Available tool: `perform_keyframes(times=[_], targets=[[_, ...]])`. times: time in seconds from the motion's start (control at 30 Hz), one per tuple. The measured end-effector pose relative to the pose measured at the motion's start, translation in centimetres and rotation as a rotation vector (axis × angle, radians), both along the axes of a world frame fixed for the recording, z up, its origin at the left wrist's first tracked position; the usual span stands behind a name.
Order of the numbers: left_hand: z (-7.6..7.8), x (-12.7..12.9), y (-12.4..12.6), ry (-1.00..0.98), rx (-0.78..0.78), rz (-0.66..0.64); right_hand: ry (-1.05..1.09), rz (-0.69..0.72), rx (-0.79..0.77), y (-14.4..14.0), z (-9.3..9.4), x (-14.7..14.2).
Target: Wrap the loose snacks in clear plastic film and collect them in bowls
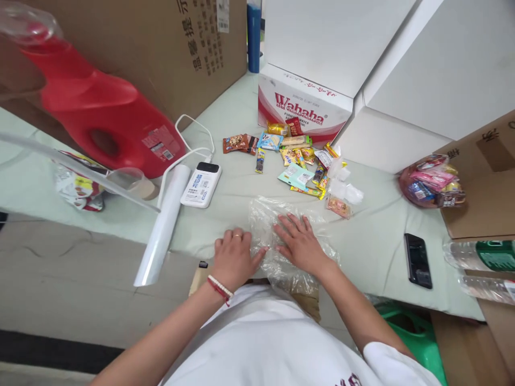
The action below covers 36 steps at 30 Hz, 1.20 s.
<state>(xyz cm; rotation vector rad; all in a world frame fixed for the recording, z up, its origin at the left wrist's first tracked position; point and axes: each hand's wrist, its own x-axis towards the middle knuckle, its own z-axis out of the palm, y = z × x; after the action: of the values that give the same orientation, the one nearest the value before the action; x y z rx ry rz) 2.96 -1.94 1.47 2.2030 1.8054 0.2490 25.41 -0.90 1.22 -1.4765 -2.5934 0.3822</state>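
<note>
A crumpled clear plastic bag (263, 214) lies spread at the table's front edge, part of it hanging over toward my lap. My right hand (300, 244) rests flat on the bag, fingers spread and nothing gripped. At the bag's left side is my left hand (235, 257), its fingers bent toward the tabletop. The left thumb reaches out over the plastic, apart from those fingers. Beyond both hands lies a loose pile of wrapped snacks, among them a pale green packet (296, 175), a blue packet (269, 141) and a brown cookie packet (237, 142).
Left of my hands are a white power bank (201, 185) with a cable, a white roll (163, 228) and a red jug (108, 102). A Wahaba carton (306, 104) stands behind the snacks. Rightward are a snack-filled bowl (408, 187), a phone (418, 260) and plastic bottles (462, 254).
</note>
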Motion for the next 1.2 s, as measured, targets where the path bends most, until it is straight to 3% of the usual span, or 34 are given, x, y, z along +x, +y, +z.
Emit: perform_keyframes(times=[0.07, 0.13, 0.23, 0.3, 0.37, 0.43, 0.5, 0.57, 0.67, 0.73, 0.83, 0.97, 1.1, 1.2], targets=[[-0.5, 0.9, -0.5, -0.239, 0.041, -0.044, -0.03, -0.056, -0.011, 0.4, -1.3, -0.5], [-0.5, 1.0, -0.3, -0.568, -0.018, -0.017, -0.031, -0.11, -0.012, 0.6, -2.0, -0.7], [0.0, -0.9, 0.3, -0.962, -0.336, 0.18, -0.024, -0.15, -0.023, 1.2, -2.4, -0.8], [0.4, -3.3, 0.5, -1.043, -0.485, 0.346, -0.016, -0.167, -0.036, 1.7, -2.6, -1.2], [0.9, -5.6, 0.6, -0.968, -0.371, 0.499, 0.02, -0.186, -0.04, 2.1, -2.5, -1.9], [1.6, -6.8, 0.6, -0.798, -0.082, 0.591, 0.112, -0.202, -0.007, 2.4, -1.8, -2.5], [2.7, -6.3, 0.6, -0.646, 0.193, 0.513, 0.243, -0.221, 0.075, 2.9, -0.2, -2.7], [3.6, -4.3, 1.0, -0.571, 0.367, 0.252, 0.343, -0.273, 0.177, 4.1, 2.0, -2.2], [3.2, -0.7, 2.1, -0.442, 0.407, -0.172, 0.302, -0.474, 0.239, 8.4, 5.4, 0.0], [1.6, 0.6, 2.8, -0.303, 0.336, -0.317, 0.136, -0.648, 0.167, 12.7, 6.8, 1.7], [-1.8, 0.1, 2.9, -0.122, 0.228, -0.327, -0.137, -0.795, 0.011, 19.1, 6.9, 3.0], [-4.7, -2.3, 2.0, -0.084, 0.214, -0.329, -0.33, -0.735, -0.09, 24.5, 5.6, 1.9], [-4.8, -2.9, 1.6, -0.093, 0.247, -0.359, -0.393, -0.651, 0.095, 27.4, 6.0, 1.0], [-4.3, -2.7, 1.7, -0.097, 0.245, -0.35, -0.457, -0.417, 0.131, 30.2, 6.7, 1.4]])
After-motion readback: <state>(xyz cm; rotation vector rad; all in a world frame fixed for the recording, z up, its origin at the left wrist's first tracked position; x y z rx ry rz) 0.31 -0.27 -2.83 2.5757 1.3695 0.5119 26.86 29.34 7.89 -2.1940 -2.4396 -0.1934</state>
